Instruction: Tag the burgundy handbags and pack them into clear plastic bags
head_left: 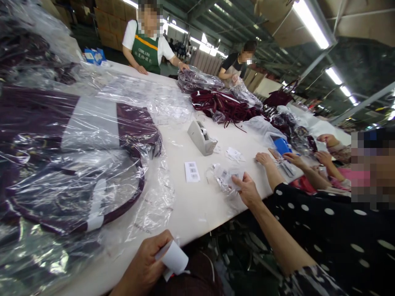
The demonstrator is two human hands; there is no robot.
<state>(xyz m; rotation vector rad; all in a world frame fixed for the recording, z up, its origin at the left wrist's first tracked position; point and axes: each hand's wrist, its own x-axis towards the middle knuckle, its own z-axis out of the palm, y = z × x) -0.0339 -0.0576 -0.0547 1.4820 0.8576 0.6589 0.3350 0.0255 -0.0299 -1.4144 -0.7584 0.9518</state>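
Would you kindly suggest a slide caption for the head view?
Left hand gripping a curled white strip, right hand pinching crinkled clear plastic packaging near a boxy grey tape dispenser.

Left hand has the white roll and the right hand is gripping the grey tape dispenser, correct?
Not quite: the head view shows the right hand pinching clear plastic, while the grey tape dispenser stands on the table, untouched. The left hand does have the white roll.
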